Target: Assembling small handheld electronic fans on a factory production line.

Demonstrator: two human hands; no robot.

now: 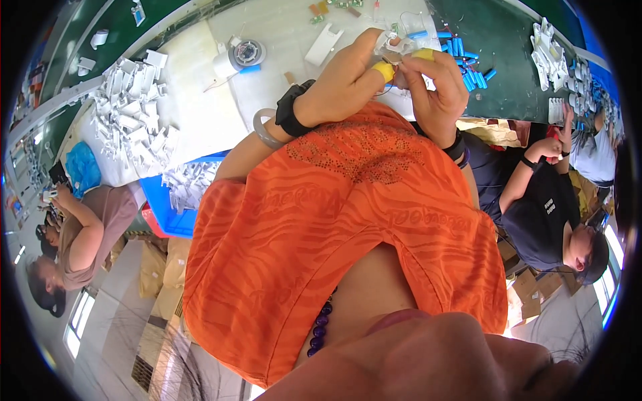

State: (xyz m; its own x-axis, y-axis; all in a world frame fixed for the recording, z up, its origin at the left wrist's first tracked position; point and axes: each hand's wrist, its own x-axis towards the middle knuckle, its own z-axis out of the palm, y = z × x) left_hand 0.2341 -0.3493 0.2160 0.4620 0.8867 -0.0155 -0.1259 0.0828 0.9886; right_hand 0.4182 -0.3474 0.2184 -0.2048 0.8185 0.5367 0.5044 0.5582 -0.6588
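Above the worktable, my left hand point(344, 81) and my right hand point(438, 90) come together on a small translucent plastic part point(394, 48) with thin wires. Yellow covers sit on fingertips of both hands. Each hand is closed, pinching the part from its own side; the fingers hide much of it. Just right of my right hand lie several blue cylindrical batteries point(463, 50). A flat white plastic shell point(325, 44) rests beyond my left hand. Farther left is a white round housing with a small fan point(246, 53), a blue battery beside it.
White plastic shells point(130, 110) are heaped at left, above a blue bin point(175, 217) of similar pieces. More white parts point(550, 57) lie at far right. Small green circuit boards point(346, 4) sit at the back. Co-workers point(90, 224) sit at left and right.
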